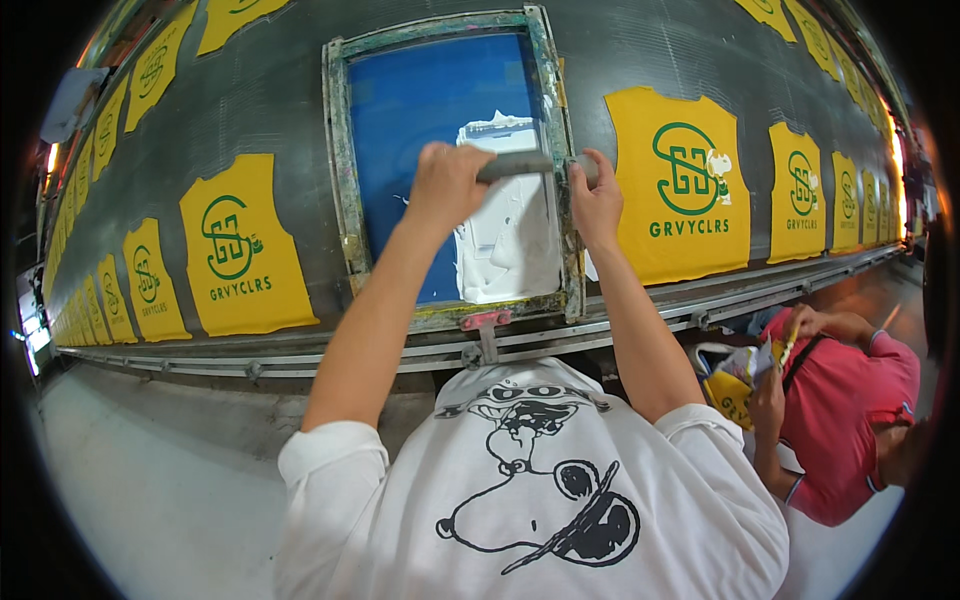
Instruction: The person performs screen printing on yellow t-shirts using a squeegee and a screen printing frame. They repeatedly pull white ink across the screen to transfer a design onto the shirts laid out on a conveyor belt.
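A screen printing frame (337,165) with worn, paint-stained edges lies on the dark printing table in front of me. Its mesh (405,110) is blue, and thick white ink (510,268) coats the right part. Across that ink lies a grey squeegee (522,165), its right end reaching over the frame's right side. My left hand (447,185) is closed round the squeegee's left end. At the other end, my right hand (597,200) grips it with thumb and fingers. The squeegee's lower edge is hard to make out.
Yellow shirt panels with green prints lie along the table, one (245,245) left of the frame and another (680,185), with added white, to its right. A metal rail (640,325) edges the table. At right, a person in a red shirt (845,415) handles yellow cloth.
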